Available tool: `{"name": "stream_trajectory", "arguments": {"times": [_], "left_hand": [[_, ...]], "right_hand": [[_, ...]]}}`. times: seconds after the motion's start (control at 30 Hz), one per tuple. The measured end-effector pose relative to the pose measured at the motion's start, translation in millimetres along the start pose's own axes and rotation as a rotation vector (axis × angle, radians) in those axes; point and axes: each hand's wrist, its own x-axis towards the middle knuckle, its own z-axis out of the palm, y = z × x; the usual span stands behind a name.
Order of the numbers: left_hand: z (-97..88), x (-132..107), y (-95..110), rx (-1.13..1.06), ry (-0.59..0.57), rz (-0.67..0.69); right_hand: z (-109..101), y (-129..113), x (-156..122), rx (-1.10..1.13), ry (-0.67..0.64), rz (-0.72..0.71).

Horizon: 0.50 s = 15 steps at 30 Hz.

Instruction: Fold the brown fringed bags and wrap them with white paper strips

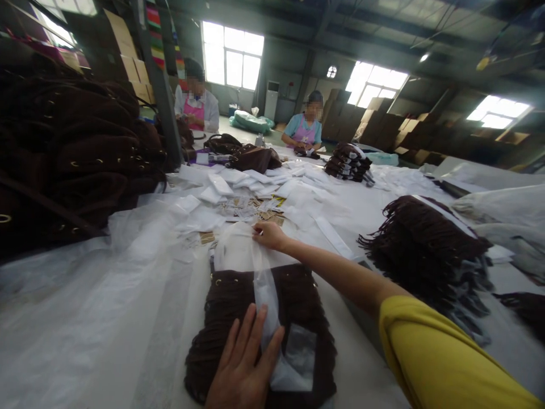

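A dark brown fringed bag [230, 307] lies flat on the white table in front of me, with a strip of white tissue paper [266, 295] laid across it. My left hand [242, 363] rests flat on the bag's near end, fingers spread over the brown fabric and the paper's edge. My right hand [268, 234] reaches forward, arm in a yellow sleeve, and pinches the far end of the white paper where it sticks out beyond the bag's top.
A tall stack of brown bags [63, 147] fills the left. Fringed brown pieces [426, 244] pile at the right, another pile [347, 162] further back. White paper sheets [255, 187] litter the table middle. Two people [193, 105] [304, 128] work at the far end.
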Motion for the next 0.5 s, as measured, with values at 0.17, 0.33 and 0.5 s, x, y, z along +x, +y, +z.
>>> {"name": "stream_trajectory", "arguments": {"times": [0.17, 0.33, 0.5], "left_hand": [[-3.0, 4.3, -8.7, 0.06, -0.04, 0.199], [-7.0, 7.6, -7.8, 0.032, -0.03, 0.17], [-6.8, 5.7, -7.1, 0.005, -0.059, 0.15]], "right_hand": [[-21.4, -9.2, -8.3, -0.058, -0.075, 0.044], [-59.4, -1.8, -54.3, -0.064, -0.026, 0.187], [-59.3, 17.8, -111.4, -0.013, -0.034, 0.417]]}}
